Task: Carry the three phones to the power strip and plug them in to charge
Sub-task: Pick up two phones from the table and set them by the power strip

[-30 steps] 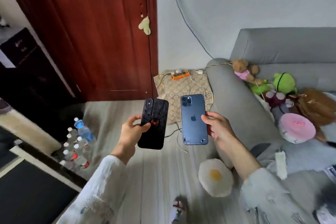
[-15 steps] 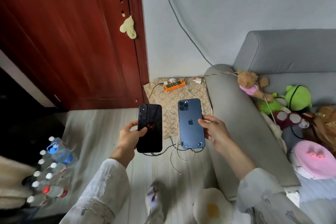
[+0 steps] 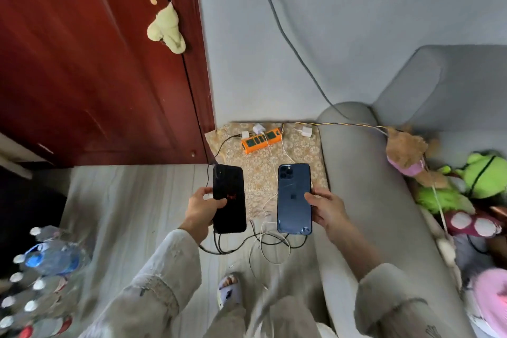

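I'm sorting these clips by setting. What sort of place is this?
Most likely a home living room: a grey sofa piled with plush toys, a red wooden door, and an orange power strip on a floor mat beside the sofa.
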